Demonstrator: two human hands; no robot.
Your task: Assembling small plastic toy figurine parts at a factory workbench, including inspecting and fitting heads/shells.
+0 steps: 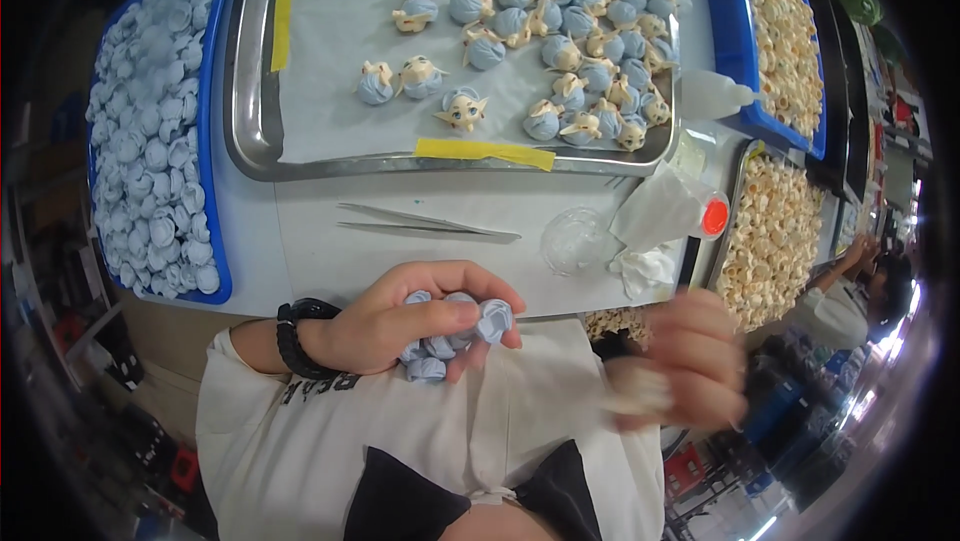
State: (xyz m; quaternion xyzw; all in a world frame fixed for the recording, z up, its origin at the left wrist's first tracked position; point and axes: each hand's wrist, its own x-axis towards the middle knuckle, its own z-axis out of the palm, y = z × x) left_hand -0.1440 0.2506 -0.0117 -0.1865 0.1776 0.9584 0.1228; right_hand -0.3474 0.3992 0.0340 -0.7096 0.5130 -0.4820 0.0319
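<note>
My left hand [420, 316] is closed round several light blue, hollow, moulded doll hair pieces [427, 369]. Its thumb presses near one hair piece [494, 321] at the fingertips. To the right, my right hand [695, 361] is smeared by motion, its fingers curled. A pale cream piece [640, 393], like a small doll head part, shows blurred at its fingers. Beyond both hands, a metal tray [250, 131] lined with white sheet bears many small doll heads with blue hair and pointed ears; one doll head [464, 111] lies face up near its front edge.
A blue bin [222, 241] of blue hair pieces stands left. At right are a blue bin [735, 41] and a metal tray [722, 226] of cream parts. Tweezers [430, 224], a clear round dish [575, 241], a red-ended bottle [714, 217] and a white nozzle bottle [712, 96] lie between.
</note>
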